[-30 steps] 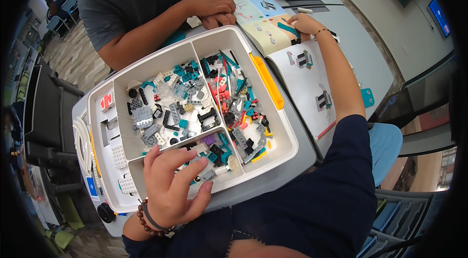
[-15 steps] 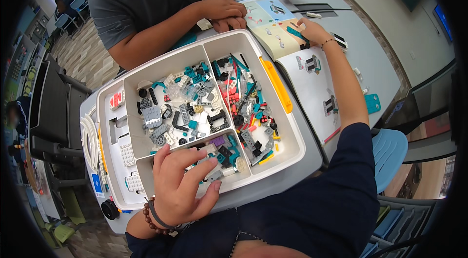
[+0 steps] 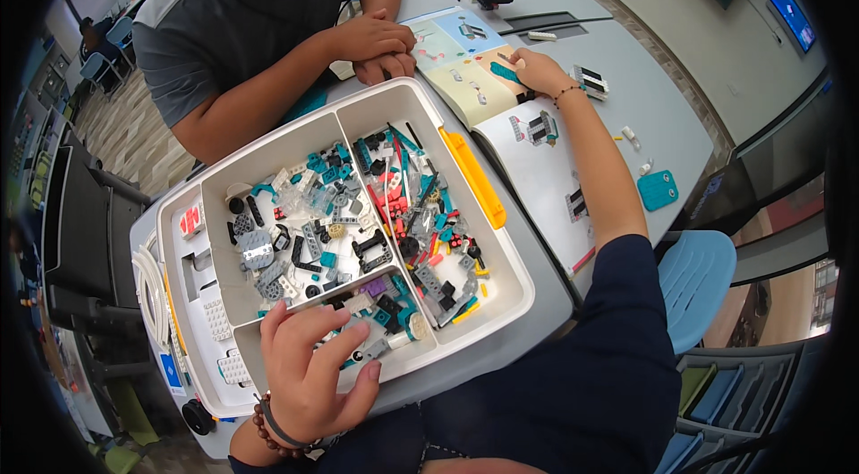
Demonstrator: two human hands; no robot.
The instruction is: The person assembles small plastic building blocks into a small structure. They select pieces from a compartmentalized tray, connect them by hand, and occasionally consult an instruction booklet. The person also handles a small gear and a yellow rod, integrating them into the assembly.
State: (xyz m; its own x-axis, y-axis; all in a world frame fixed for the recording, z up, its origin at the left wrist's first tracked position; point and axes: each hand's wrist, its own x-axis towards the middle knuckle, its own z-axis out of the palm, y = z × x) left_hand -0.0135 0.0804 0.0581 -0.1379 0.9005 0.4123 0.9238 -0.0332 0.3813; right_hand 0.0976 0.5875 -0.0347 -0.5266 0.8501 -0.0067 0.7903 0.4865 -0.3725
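With L hand [image 3: 313,371] at near side of white bin [image 3: 516,290], fingers spread & slightly curled over mixed bricks [image 3: 257,252]; can't tell if touching any. Well apart from R hand [image 3: 542,76], which is out over open booklet [image 3: 528,183], just beside teal pc [image 3: 505,71]; can't tell if gripping it. On surface [image 3: 684,111], right of booklet: rounded teal plate [image 3: 659,190].

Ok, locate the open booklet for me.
The open booklet lies right of centre in the head view, beside the yellow latch of the white bin, partly hidden by the right hand.
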